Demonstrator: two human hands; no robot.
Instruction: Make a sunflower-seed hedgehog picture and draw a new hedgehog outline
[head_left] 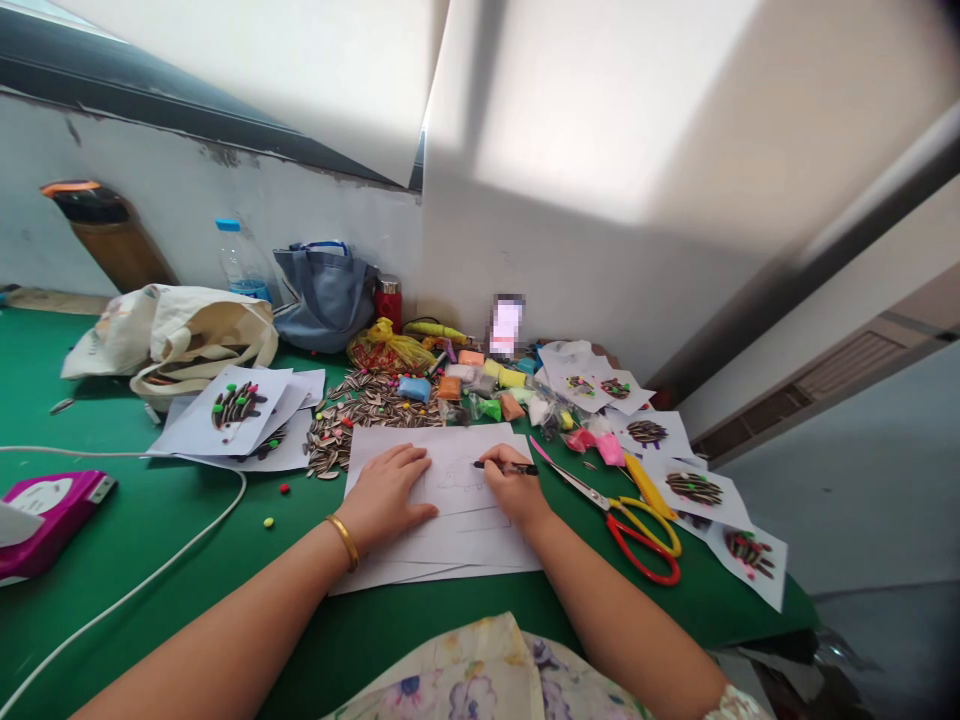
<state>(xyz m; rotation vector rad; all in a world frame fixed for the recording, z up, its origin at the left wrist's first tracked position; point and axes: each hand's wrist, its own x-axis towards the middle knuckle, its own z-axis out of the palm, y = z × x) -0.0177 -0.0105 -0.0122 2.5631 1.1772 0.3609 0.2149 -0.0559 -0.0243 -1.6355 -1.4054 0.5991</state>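
Note:
Sheets of white paper [442,550] lie stacked in front of me, the top one bearing a faint line drawing. My left hand [386,495] rests flat on the left part of the paper, fingers spread, a gold bangle at the wrist. My right hand [517,490] grips a black pen [519,467], its tip at the drawing. Just beyond the paper spreads a heap of striped sunflower seeds [375,402]. Right of my right hand lie scissors [592,490] with one red and one yellow handle loop, and a yellow utility knife [649,487].
Small packets of coloured clay [512,378] sit behind the paper. Finished seed-collage cards [694,490] line the right edge; more cards [236,410] lie left. Bags [326,300], a water bottle [244,265], a propped phone [506,325] and a magenta power strip [56,520] with white cable surround the green table.

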